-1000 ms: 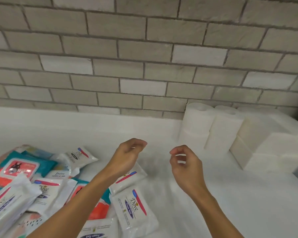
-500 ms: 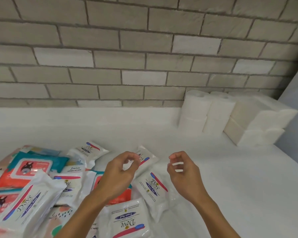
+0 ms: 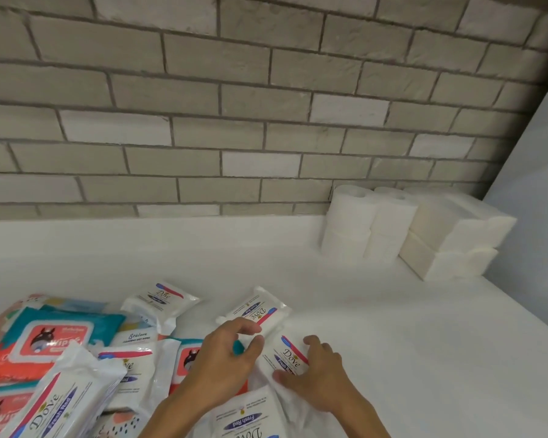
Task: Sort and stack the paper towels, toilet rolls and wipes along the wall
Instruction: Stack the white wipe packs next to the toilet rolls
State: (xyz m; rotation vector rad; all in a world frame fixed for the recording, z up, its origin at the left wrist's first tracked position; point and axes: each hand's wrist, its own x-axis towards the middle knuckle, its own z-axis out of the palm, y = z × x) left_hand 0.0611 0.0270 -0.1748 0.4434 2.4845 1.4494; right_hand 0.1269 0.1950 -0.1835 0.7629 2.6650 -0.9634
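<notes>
Head view showed both hands on a white counter (image 3: 424,343): right hand (image 3: 317,379) lay spread on a "Dove Fresh Red" wipes pack (image 3: 287,358), left hand (image 3: 227,358) hovered half-curled, empty. Farther back, toilet rolls (image 3: 367,226) and paper towels (image 3: 453,238) stood stacked against the grey brick wall (image 3: 234,105).

White wipes pack (image 3: 290,358) under the right hand (image 3: 321,379) — "Dove", "Fresh Red". Same wording on the big pack (image 3: 57,406) far left of it. Pack (image 3: 138,338) left of it: "Stalove". Teal-and-red pack (image 3: 49,341) beyond that — "Wipes".
</notes>
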